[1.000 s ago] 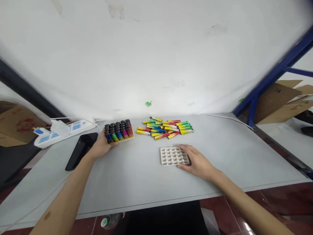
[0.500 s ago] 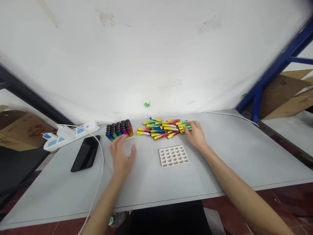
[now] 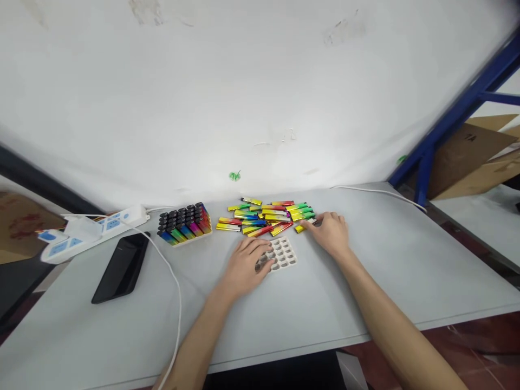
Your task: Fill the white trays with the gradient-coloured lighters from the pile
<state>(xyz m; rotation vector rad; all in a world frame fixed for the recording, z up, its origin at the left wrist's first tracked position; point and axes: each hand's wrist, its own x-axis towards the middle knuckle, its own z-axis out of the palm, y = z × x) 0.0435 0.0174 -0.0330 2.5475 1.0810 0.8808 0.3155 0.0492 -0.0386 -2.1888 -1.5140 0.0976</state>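
My left hand point(image 3: 246, 265) lies over the left part of a white tray with rows of holes point(image 3: 289, 254), its fingers and thumb apart, with some holes showing between them. At the right end of a loose pile of lighters point(image 3: 264, 216), my right hand point(image 3: 331, 233) has thumb and fingers closed at the metal end of one yellow lighter point(image 3: 300, 228). Most of the piled lighters are shiny, in yellow, green, red and blue, lying on their sides. A filled tray of upright lighters point(image 3: 187, 225), black bases up, stands left of the pile.
A black phone point(image 3: 122, 265) lies at the left, beside a white power strip point(image 3: 97, 230) with a plug in it. A white cable point(image 3: 174, 276) runs across the table towards my left arm. Behind the table point(image 3: 385, 244) rises a white wall; cardboard boxes point(image 3: 467, 157) stand at the right.
My left hand has moved right, from near the filled tray onto the white tray. My right hand has closed on a lighter at the pile's right end. The view has turned slightly right.
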